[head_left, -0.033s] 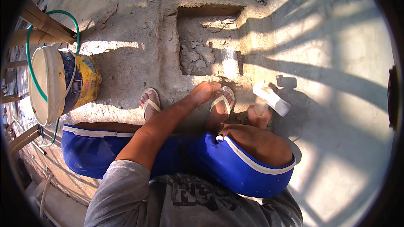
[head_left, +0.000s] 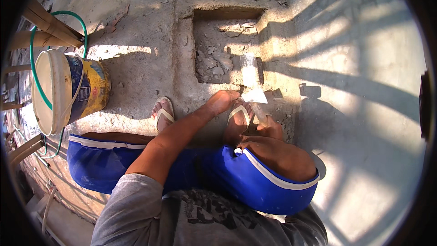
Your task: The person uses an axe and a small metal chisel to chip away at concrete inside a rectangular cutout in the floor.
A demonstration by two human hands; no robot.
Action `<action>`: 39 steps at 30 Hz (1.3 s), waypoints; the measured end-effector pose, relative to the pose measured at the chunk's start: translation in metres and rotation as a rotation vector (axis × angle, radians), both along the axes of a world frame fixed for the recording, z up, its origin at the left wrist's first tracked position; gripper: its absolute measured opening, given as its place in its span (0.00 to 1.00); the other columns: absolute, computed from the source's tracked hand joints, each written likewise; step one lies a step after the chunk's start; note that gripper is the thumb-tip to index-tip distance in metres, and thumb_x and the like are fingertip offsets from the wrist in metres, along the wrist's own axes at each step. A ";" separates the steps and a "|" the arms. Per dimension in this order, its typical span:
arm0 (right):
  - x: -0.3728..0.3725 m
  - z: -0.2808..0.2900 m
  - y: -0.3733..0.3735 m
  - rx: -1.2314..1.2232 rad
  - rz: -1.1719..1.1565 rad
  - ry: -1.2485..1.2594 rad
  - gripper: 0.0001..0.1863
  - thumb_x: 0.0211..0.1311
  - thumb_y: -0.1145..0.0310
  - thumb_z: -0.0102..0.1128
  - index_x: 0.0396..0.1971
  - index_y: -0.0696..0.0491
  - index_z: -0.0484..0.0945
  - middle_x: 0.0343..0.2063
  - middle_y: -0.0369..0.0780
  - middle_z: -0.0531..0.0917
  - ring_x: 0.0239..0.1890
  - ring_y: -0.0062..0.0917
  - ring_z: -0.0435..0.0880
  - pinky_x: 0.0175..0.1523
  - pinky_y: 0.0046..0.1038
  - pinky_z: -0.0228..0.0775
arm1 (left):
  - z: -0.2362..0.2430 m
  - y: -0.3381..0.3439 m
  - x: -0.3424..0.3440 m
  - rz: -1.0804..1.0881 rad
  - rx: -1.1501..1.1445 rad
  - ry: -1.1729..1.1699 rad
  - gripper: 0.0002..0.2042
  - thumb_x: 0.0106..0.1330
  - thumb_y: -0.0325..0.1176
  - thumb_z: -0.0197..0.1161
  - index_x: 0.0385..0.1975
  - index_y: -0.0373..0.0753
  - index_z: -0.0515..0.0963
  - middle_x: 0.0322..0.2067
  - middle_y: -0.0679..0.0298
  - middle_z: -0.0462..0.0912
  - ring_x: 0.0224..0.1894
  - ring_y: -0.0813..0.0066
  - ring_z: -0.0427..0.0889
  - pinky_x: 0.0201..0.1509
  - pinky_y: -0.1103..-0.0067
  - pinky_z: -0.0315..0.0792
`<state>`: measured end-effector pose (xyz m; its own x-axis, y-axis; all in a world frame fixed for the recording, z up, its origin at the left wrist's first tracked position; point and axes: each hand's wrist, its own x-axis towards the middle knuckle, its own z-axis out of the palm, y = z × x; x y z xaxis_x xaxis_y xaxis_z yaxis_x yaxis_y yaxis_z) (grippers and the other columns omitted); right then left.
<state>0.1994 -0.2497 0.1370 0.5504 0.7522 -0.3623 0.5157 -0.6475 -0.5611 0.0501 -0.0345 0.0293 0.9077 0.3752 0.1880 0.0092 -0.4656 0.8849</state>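
My right hand (head_left: pixel 271 129) is closed round the handle of a hammer (head_left: pixel 260 114), beside my right foot. The hammer's pale, sunlit head lies right by the fingertips of my left hand (head_left: pixel 221 101). That left hand is closed at the near edge of a square pit (head_left: pixel 185 45) cut in the ground; whatever its fingers grip is hidden. Just beyond the hammer head, a whitish, pipe-like piece (head_left: pixel 249 66) lies in bright sun at the pit's near right corner. Broken stones (head_left: pixel 214 60) and loose dirt cover the pit floor.
At the left stands a blue and yellow bucket (head_left: pixel 93 84) with a green hose (head_left: pixel 35 79) looped over it. Wooden poles (head_left: pixel 50 23) rise behind it. A smooth grey wall or slab (head_left: pixel 364 132) fills the right side. My sandalled feet flank the pit's near edge.
The hammer has swung from the right, down and left, to beside my left fingertips. My right hand has moved left with it; my left hand has stayed in place.
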 end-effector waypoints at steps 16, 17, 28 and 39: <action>0.001 -0.006 0.001 0.482 -0.208 0.108 0.10 0.61 0.74 0.66 0.42 0.57 0.79 0.28 0.36 0.81 0.29 0.18 0.76 0.38 0.24 0.70 | -0.007 -0.003 0.001 0.135 -1.091 0.294 0.02 0.65 0.25 0.60 0.34 0.33 0.78 0.36 0.49 0.83 0.36 0.49 0.83 0.41 0.65 0.78; -0.009 -0.015 0.003 0.337 -0.157 0.314 0.12 0.60 0.72 0.67 0.44 0.57 0.80 0.28 0.35 0.81 0.31 0.17 0.75 0.39 0.24 0.69 | -0.005 -0.001 -0.004 0.144 -1.084 0.295 0.02 0.65 0.25 0.60 0.34 0.33 0.78 0.36 0.49 0.83 0.36 0.49 0.83 0.41 0.65 0.78; -0.025 -0.007 0.032 0.143 -0.492 0.651 0.10 0.59 0.77 0.64 0.42 0.57 0.80 0.33 0.35 0.81 0.36 0.17 0.77 0.43 0.24 0.70 | -0.013 0.050 -0.026 0.332 -0.449 0.451 0.06 0.68 0.32 0.64 0.40 0.40 0.77 0.33 0.63 0.85 0.36 0.73 0.80 0.44 0.72 0.74; -0.025 -0.071 -0.021 0.148 -0.450 0.494 0.14 0.54 0.76 0.67 0.42 0.57 0.80 0.32 0.33 0.81 0.35 0.15 0.76 0.41 0.23 0.69 | -0.005 0.065 -0.024 0.244 -0.359 0.450 0.08 0.68 0.31 0.68 0.42 0.38 0.79 0.32 0.63 0.86 0.35 0.80 0.79 0.43 0.75 0.74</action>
